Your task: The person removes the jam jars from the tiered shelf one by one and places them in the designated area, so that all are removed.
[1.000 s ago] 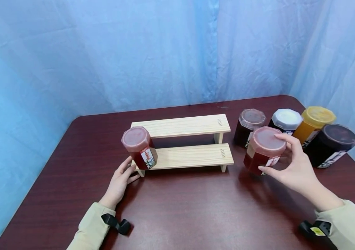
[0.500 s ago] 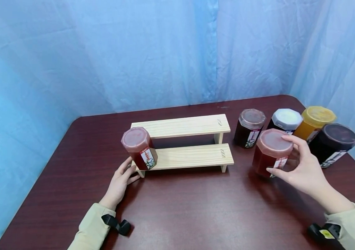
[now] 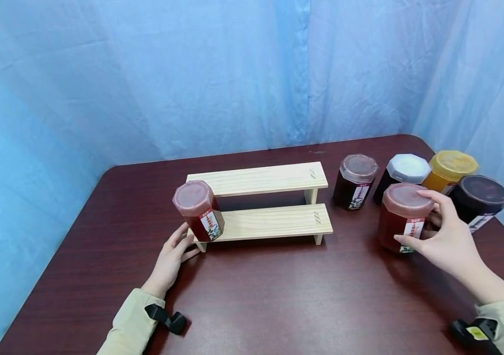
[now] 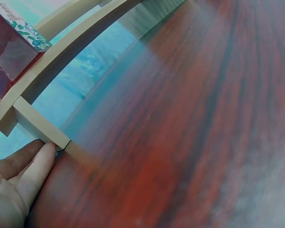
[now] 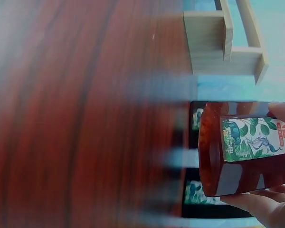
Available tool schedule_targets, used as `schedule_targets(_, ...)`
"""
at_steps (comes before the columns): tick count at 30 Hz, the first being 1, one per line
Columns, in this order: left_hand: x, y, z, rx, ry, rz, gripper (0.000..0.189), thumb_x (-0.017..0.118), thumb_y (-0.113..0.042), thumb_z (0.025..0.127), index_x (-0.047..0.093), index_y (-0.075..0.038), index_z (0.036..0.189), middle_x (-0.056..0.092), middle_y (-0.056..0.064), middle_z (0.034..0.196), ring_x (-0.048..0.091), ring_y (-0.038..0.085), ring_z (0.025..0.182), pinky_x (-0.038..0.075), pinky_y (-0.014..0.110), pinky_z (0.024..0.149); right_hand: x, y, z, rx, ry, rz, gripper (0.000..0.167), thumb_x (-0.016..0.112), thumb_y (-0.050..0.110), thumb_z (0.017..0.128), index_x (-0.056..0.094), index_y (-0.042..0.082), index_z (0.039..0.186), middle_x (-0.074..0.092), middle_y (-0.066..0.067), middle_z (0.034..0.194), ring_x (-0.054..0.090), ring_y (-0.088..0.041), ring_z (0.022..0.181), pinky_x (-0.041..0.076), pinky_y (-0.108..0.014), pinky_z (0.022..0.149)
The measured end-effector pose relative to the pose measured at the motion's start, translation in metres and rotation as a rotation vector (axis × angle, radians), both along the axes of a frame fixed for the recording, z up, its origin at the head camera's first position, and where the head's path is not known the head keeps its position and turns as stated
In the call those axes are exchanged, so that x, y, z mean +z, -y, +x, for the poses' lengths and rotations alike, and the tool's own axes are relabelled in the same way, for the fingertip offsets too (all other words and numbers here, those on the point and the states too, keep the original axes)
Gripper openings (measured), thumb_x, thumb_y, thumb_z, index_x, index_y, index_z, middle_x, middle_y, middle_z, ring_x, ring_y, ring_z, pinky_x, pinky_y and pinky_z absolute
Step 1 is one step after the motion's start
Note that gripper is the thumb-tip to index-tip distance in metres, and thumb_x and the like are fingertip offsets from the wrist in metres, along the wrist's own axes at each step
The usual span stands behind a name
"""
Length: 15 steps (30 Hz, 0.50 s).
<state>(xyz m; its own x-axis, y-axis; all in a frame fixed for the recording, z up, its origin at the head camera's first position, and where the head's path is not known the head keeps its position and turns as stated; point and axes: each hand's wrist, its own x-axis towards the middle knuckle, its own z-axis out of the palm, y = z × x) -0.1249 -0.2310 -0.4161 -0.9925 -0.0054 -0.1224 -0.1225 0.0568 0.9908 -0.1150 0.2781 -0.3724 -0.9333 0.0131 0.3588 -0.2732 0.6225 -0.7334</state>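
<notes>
My right hand (image 3: pixel 449 241) grips a red octagonal jar (image 3: pixel 395 224) with a pinkish lid and a white label. The thumb is on its near side and fingers reach over the lid's edge and far side. In the right wrist view the red jar (image 5: pixel 249 149) shows its base close over the table. At the left end of a two-step wooden shelf (image 3: pixel 274 222), my left hand (image 3: pixel 169 259) holds the lower board's end. In the left wrist view, fingertips touch the shelf leg (image 4: pixel 40 123). Another red jar (image 3: pixel 196 212) stands on that end of the lower step.
Right of the shelf stand a dark jar (image 3: pixel 353 185), a white-lidded jar (image 3: pixel 407 168), a yellow jar (image 3: pixel 453 165) and a black jar (image 3: pixel 478 197). The held jar overlaps the white-lidded one in the head view. Blue curtains (image 3: pixel 189 74) hang behind the dark red table (image 3: pixel 269 296).
My right hand has carried the red jar to the right, away from the shelf and in front of the other jars. The left hand, shelf and its jar have stayed put.
</notes>
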Motion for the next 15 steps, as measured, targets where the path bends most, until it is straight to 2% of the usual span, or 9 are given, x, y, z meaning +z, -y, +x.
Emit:
schedule_targets(7,0.001,0.000,0.001,-0.002,0.006,-0.008,0.052,0.042,-0.013,0.100,0.024,-0.005,0.149,0.036,0.025,0.142,0.056,-0.002,0.095,0.052,0.021,0.081,-0.003,-0.016,-0.002,-0.013,-0.013,0.006,0.099,0.082,-0.008,0.063,0.028,0.018,0.143,0.043,0.033,0.106,0.045,0.027,0.089,0.043,-0.001,0.062)
schedule_targets(15,0.001,0.000,0.001,0.004,0.004,-0.006,0.052,0.042,-0.012,0.100,0.025,-0.004,0.148,0.036,0.025,0.141,0.056,-0.001,0.094,0.052,0.021,0.081,-0.006,-0.026,-0.003,-0.023,0.017,0.026,0.100,0.081,-0.005,0.065,0.025,0.019,0.144,0.038,0.035,0.106,0.042,0.029,0.089,0.043,-0.001,0.061)
